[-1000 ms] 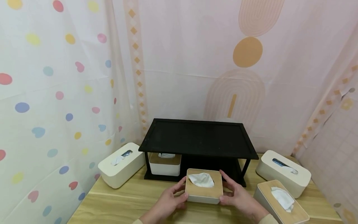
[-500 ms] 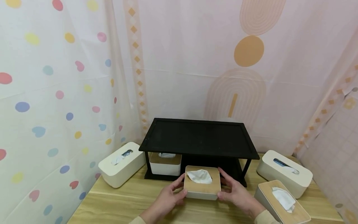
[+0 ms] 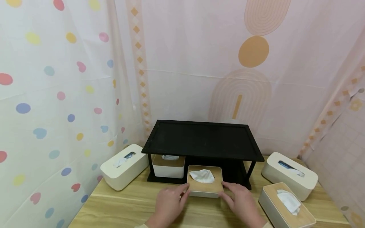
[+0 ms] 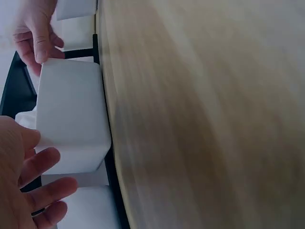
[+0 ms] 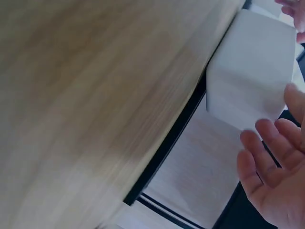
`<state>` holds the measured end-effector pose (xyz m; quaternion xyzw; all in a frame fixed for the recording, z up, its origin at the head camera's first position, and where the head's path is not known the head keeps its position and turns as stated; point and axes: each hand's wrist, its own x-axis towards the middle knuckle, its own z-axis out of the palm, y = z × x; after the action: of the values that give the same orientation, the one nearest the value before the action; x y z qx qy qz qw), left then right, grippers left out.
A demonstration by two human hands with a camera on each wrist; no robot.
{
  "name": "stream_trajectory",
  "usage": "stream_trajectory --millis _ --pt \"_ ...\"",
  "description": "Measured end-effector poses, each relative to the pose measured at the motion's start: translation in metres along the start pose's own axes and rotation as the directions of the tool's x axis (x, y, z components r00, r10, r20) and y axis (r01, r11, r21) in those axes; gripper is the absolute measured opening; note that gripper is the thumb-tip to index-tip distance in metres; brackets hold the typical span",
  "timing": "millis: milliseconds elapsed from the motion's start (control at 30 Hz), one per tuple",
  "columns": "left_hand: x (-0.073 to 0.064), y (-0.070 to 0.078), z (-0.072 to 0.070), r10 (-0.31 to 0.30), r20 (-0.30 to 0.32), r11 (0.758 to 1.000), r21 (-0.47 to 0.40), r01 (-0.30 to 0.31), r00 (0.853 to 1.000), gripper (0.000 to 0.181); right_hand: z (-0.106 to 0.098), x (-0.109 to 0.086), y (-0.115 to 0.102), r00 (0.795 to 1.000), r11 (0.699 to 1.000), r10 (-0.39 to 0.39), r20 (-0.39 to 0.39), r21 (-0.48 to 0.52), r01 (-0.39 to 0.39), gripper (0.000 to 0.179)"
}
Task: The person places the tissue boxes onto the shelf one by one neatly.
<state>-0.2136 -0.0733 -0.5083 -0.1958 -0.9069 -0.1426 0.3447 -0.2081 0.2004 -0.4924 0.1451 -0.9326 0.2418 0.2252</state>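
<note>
left hand (image 3: pixel 171 199) and right hand (image 3: pixel 240 199), fingers apart, touch a white, wood-topped rectangular tissue box (image 3: pixel 204 187) at the front of a black shelf (image 3: pixel 202 139).

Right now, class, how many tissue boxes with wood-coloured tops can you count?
3: the middle box between left hand and right hand; the shelf box inside the black rack, left end; the right box, front right. More could hide under the rack's top.

Far side of held box (image 3: pixel 204 187) hidden

Head view bright, even; wrist views dimmer, bluish, tabletop (image 4: pixel 200 114) blurred.
</note>
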Motion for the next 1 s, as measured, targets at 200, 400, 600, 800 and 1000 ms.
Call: stream_trajectory --millis 200,400,600,800,1000 --pt "-0.001 -0.001 -0.003 0.073 -0.012 0.995 0.075 -0.072 0.997 0.016 0.002 -0.005 0.001 0.946 0.949 -0.259 -0.194 -0.231 0.212 0.027" --pt "0.002 -0.002 -0.002 0.092 -0.061 0.994 0.067 -0.088 0.994 0.015 0.005 -0.005 0.003 0.923 0.93 -0.313 -0.225 -0.272 0.248 0.027" --pt "0.006 -0.003 -0.001 0.093 -0.094 0.994 0.071 -0.086 0.991 0.016 0.007 -0.002 0.004 0.916 0.93 -0.322 -0.24 -0.261 0.259 0.027" --pt "0.016 -0.005 0.001 0.105 -0.147 0.991 0.094 -0.092 0.984 0.016 0.007 0.003 0.001 0.925 0.942 -0.293 -0.241 -0.239 0.236 0.023" --pt "0.025 -0.007 0.005 0.072 -0.166 0.993 0.108 -0.054 0.983 0.014 0.009 0.01 -0.004 0.921 0.945 -0.275 -0.277 -0.253 0.206 0.017"
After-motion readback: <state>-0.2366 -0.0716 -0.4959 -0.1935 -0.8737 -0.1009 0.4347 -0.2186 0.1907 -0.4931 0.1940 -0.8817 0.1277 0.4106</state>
